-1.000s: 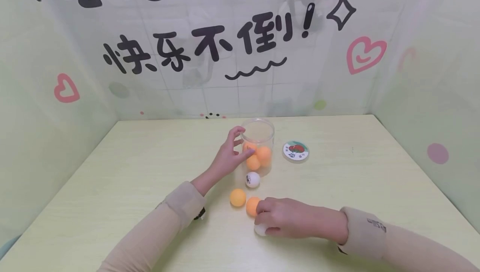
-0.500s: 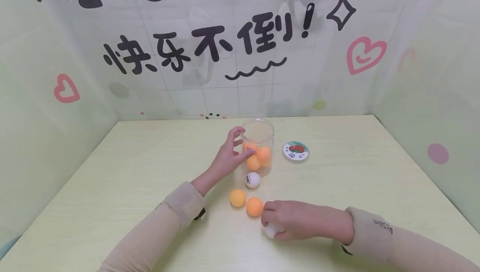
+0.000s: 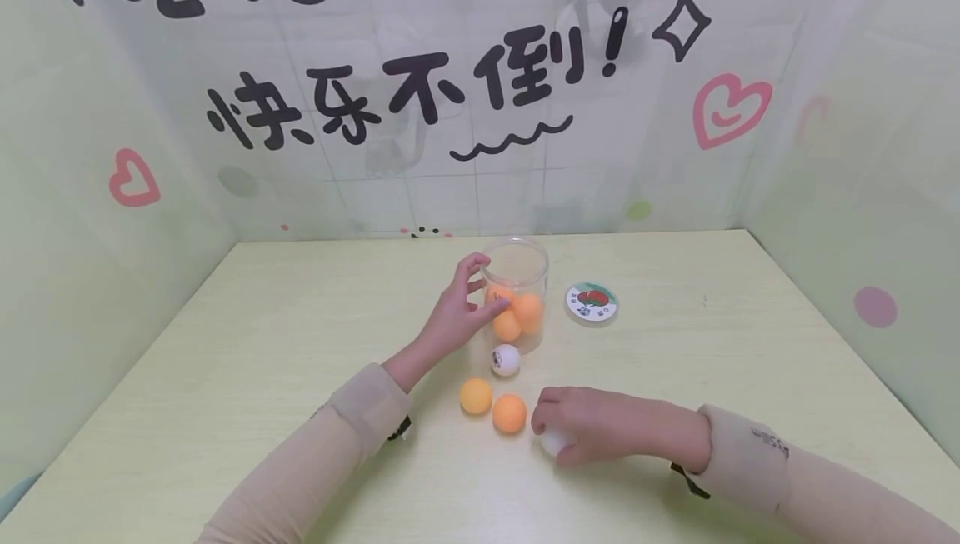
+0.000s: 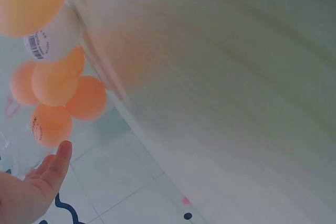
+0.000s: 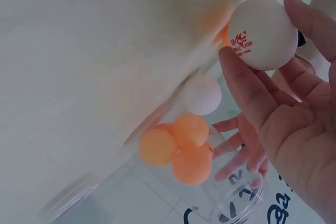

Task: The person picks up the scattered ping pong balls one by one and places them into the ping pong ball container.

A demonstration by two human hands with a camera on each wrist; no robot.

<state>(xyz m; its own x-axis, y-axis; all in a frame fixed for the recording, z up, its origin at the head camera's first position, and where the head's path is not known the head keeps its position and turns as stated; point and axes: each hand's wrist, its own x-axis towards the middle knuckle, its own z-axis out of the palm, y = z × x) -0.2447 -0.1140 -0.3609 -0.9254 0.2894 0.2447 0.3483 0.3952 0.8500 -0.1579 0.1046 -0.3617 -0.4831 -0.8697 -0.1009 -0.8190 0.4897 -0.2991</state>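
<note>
My right hand (image 3: 592, 423) pinches a white ping-pong ball (image 3: 553, 442) low over the table, right of the loose balls. In the right wrist view thumb and fingertips grip this white ball (image 5: 262, 34), and red print shows on it. At the back my left hand (image 3: 457, 302) holds the upright clear jar (image 3: 545, 276), thumb in front, other fingers at its left side. Several orange ping-pong balls (image 3: 528, 312) lie in the jar's lower part. Before it on the table are another white ball (image 3: 506, 360), a yellow-orange ball (image 3: 476, 396) and an orange ball (image 3: 509, 414).
A round lid (image 3: 592, 302) with a red and green picture lies right of the jar. The pale wooden table (image 3: 675, 344) ends at a curtain wall (image 3: 480, 194) with black writing, and curtains also flank it on both sides.
My right hand has drawn the white ball rightward, away from the orange ball, then slightly farther back. The left hand and jar have stayed in place.
</note>
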